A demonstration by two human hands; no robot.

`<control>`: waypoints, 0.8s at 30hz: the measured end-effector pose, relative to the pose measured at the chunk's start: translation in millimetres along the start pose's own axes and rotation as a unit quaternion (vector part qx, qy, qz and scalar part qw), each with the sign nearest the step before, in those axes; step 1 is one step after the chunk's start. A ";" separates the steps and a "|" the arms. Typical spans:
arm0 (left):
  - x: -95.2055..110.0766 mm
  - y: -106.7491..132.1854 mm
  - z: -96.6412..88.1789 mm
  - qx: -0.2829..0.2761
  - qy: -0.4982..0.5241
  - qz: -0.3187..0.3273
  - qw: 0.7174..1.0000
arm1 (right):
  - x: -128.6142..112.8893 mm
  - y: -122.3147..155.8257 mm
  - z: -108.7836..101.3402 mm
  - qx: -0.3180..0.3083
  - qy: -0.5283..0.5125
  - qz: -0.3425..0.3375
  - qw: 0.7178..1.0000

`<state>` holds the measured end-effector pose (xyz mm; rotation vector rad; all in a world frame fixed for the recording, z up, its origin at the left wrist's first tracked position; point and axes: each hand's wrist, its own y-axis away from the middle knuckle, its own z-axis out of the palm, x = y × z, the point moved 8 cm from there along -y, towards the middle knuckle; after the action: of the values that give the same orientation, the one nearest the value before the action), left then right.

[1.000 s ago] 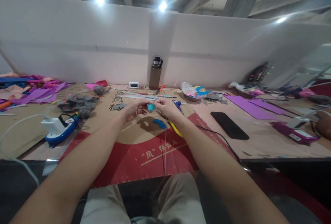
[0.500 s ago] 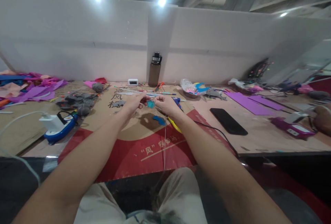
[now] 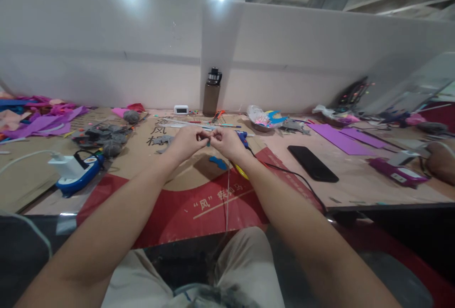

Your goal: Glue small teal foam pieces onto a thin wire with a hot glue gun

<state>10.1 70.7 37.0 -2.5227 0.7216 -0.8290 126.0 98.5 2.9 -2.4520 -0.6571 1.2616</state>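
My left hand and my right hand meet above the cardboard sheet, fingers curled and pressed together round a small teal foam piece that barely shows between them. A thin stick hangs down from my right hand toward my lap. A blue foam cut-out lies on the cardboard just below my hands. A blue and yellow glue gun rests behind my right wrist, and its black cord trails to the right.
A black phone lies to the right. A dark water bottle and a white clock stand by the back wall. Grey felt scraps, purple foam sheets and a blue charger device are spread around.
My hands have closed in on each other, so the teal piece that showed between my fingers is now nearly covered. The view has tilted slightly downward.
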 end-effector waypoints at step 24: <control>-45.0 6.7 -11.6 0.131 0.240 -0.172 0.946 | -21.8 10.3 -1.4 0.034 -0.034 -0.034 0.998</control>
<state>-30.7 89.1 22.9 -2.2488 0.2709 -1.5831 118.7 78.2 13.8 -2.3207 -0.6962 1.3241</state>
